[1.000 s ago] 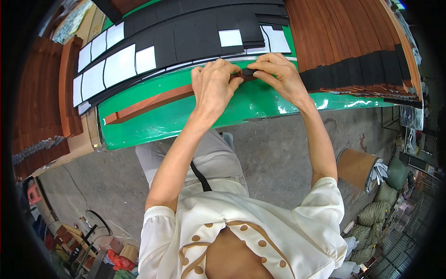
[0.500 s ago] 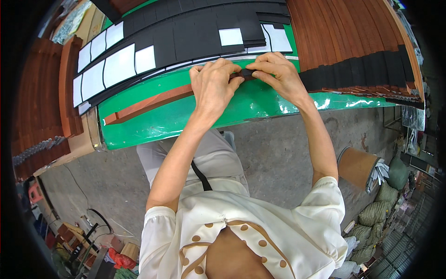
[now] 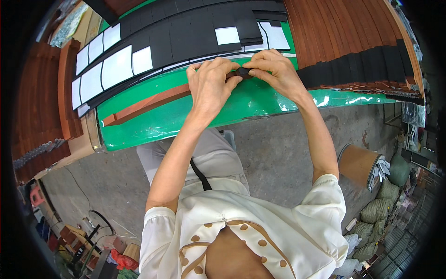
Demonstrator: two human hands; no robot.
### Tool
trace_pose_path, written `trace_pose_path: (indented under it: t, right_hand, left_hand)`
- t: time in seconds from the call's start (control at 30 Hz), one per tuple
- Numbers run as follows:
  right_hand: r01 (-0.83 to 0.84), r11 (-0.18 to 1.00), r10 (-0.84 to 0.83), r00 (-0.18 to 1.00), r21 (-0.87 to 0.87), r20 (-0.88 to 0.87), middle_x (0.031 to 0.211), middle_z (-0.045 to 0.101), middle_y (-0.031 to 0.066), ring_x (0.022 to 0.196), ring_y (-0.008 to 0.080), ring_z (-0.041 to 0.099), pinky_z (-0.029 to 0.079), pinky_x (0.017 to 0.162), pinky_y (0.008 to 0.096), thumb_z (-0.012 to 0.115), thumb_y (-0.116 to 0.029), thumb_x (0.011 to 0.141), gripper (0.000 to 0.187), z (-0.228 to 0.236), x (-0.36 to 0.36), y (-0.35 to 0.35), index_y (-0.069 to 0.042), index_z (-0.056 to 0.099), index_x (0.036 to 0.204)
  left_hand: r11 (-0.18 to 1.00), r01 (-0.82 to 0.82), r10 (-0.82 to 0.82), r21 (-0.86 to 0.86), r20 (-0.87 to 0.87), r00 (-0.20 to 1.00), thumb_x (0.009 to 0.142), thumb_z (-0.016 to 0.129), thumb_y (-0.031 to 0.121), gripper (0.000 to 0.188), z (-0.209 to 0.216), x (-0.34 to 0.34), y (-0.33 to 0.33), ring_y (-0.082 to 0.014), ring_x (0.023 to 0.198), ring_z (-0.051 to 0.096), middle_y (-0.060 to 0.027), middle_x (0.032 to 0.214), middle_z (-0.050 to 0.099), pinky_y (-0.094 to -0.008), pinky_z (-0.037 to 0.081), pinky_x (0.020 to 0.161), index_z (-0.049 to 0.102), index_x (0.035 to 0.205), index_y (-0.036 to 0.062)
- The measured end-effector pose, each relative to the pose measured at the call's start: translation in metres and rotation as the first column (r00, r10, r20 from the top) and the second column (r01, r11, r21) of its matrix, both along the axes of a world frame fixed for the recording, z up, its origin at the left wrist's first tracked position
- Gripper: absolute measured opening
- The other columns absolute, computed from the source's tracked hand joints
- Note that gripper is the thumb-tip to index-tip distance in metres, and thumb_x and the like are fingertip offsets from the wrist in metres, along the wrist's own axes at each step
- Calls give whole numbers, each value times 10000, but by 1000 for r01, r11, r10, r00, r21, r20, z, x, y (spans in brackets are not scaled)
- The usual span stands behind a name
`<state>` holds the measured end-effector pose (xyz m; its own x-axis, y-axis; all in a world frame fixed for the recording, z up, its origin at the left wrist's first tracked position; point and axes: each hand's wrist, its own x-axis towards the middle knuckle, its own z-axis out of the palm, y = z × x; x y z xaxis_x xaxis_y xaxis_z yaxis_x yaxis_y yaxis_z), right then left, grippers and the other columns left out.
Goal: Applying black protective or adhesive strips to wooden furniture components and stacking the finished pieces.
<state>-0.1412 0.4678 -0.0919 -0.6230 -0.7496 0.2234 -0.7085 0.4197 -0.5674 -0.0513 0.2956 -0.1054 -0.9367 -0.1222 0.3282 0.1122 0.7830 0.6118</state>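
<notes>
Head view: small black piece pinched at the strip, long end unheld

Main risk, as I judge it: the wooden strip [image 3: 148, 103] could swivel on the green table [image 3: 139, 134]. Both hands work well to the right of its left end, which lies near the table's left edge with no hand on it, so an uneven push could swing it. The black piece [image 3: 243, 71] is little wider than the fingertips and could crease or slip askew if one hand presses harder than the other. A third hazard is the black sheets [image 3: 195, 37] behind: their front edge runs just beyond the knuckles, and a careless lift might nudge them or the loose white piece [image 3: 226, 36] on top.

As for the fingers, the left hand [image 3: 207, 88] has thumb and forefinger clamped about the strip, just left of the black piece. The right hand [image 3: 275, 74] pinches the black piece's right side between thumb and forefinger. That piece sits at the strip, in the gap between the two hands, back from the table's front edge. Whether it is wrapped round or merely laid against the wood, I cannot tell.
</notes>
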Motion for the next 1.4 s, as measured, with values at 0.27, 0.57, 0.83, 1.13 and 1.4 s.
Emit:
trace_pose_path:
  t: [0.27,0.57,0.83,1.13,1.4]
  right_hand:
    - [-8,999,8,1000,-34,4,875,619,9,871,202,554,457,755,330,662,-169,790,172,-2,0,0,-108,707,943]
    - [154,969,-104,963,-193,248,970,643,58,919,203,593,472,796,312,670,-143,800,212,-6,2,16,-60,682,994]
    - [202,968,-159,953,-150,257,950,643,61,836,152,606,482,715,270,662,-100,813,190,-13,4,21,-33,670,991]
    - [341,906,-242,904,-251,353,1019,637,69,864,139,601,467,769,255,612,-140,863,241,-33,19,13,-30,627,1078]
    - [625,716,-368,716,-311,594,1043,637,97,947,136,580,464,834,262,506,-142,945,256,-44,51,-31,8,572,1142]
  left_hand:
    - [1000,4,-4,4,-5,1000,764,688,219,173,1,0,1,-168,800,578,15,857,647,-338,315,783,694,885,95]
    - [1000,-12,11,-21,-60,998,751,696,202,156,-2,3,4,-162,746,567,15,799,638,-326,326,718,696,869,100]
    - [999,-27,24,-19,-122,992,731,696,196,139,-3,0,6,-157,718,551,18,734,600,-326,323,703,686,832,100]
    - [958,-37,-83,-285,-398,914,660,653,113,316,-24,-1,5,-168,630,470,39,691,474,-332,353,607,682,958,216]
    - [952,-51,-78,-303,-398,914,707,596,107,291,-27,5,8,-170,658,483,7,719,487,-329,349,592,662,987,155]
